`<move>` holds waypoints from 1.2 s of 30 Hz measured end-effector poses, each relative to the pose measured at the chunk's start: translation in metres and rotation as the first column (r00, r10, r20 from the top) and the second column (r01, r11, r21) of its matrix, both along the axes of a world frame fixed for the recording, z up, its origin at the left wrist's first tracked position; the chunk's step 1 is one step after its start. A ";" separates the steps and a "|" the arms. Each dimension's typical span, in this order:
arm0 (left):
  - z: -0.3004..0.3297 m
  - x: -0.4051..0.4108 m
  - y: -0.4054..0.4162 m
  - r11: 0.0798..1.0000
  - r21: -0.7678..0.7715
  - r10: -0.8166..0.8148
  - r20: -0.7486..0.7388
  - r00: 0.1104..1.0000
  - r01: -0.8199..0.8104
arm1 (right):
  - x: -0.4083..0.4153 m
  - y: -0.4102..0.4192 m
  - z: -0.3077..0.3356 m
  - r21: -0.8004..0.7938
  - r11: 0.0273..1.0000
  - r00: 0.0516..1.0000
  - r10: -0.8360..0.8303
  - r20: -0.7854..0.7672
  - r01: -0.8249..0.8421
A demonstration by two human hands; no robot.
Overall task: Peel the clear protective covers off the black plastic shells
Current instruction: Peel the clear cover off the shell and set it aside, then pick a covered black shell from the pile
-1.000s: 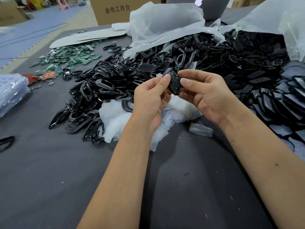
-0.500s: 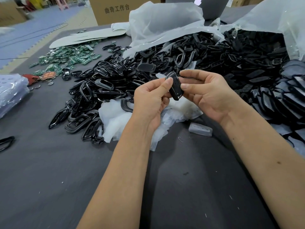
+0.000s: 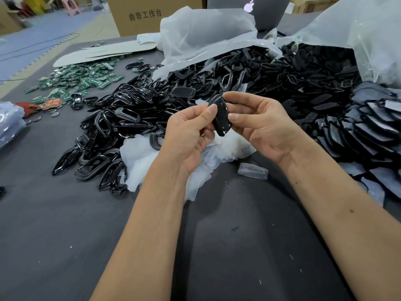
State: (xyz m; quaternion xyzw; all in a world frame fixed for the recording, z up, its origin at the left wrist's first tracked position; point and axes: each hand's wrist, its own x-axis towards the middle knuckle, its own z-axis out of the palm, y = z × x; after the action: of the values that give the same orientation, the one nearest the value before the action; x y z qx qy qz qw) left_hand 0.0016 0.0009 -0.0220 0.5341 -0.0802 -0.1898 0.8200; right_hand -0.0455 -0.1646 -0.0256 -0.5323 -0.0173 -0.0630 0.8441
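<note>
One black plastic shell (image 3: 221, 118) stands nearly upright between both hands, above the table's middle. My right hand (image 3: 258, 127) holds it, index finger over its top and thumb against its right side. My left hand (image 3: 191, 131) pinches at the shell's left edge with thumb and curled fingers, where a bit of clear cover (image 3: 200, 103) sticks out above the thumb. Beneath the hands lies a heap of peeled clear covers (image 3: 143, 157). A big pile of black shells (image 3: 134, 118) spreads behind and to the left.
Dark flat parts (image 3: 364, 131) are stacked at the right, spilling from a clear bag (image 3: 368, 33). Green circuit boards (image 3: 82, 79) lie far left. A single clear cover (image 3: 252, 171) rests on the grey table (image 3: 65, 235). A cardboard box (image 3: 149, 14) and laptop (image 3: 267, 9) stand behind.
The shell has turned from tilted to nearly upright between the hands. My left thumb has slid up along its left edge, and a bit of clear cover now shows above it.
</note>
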 end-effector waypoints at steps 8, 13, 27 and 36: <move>0.005 -0.011 -0.017 0.997 0.074 0.018 0.221 0.975 -0.036 | -0.024 -0.015 0.020 -0.297 0.939 0.985 -0.169 0.045 0.174; 0.020 -0.028 -0.076 0.939 0.281 -0.037 0.652 0.757 -0.196 | -0.055 -0.065 0.051 -0.600 0.675 0.889 -0.434 0.147 0.429; 0.023 -0.089 -0.228 0.846 0.493 -0.445 0.862 0.242 -0.202 | -0.135 -0.160 0.071 -0.955 -0.088 0.679 -0.684 0.265 0.284; 0.014 -0.059 -0.160 0.738 0.477 -0.274 0.858 0.434 -0.478 | -0.078 -0.107 0.068 -0.923 -0.064 0.738 -0.580 0.344 0.380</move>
State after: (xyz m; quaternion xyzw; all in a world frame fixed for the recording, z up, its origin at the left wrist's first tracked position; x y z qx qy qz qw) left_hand -0.0570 -0.1595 -0.0076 0.8076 -0.3917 0.1620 0.4101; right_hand -0.1232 -0.2713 0.0423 -0.9115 0.2022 -0.2881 0.2128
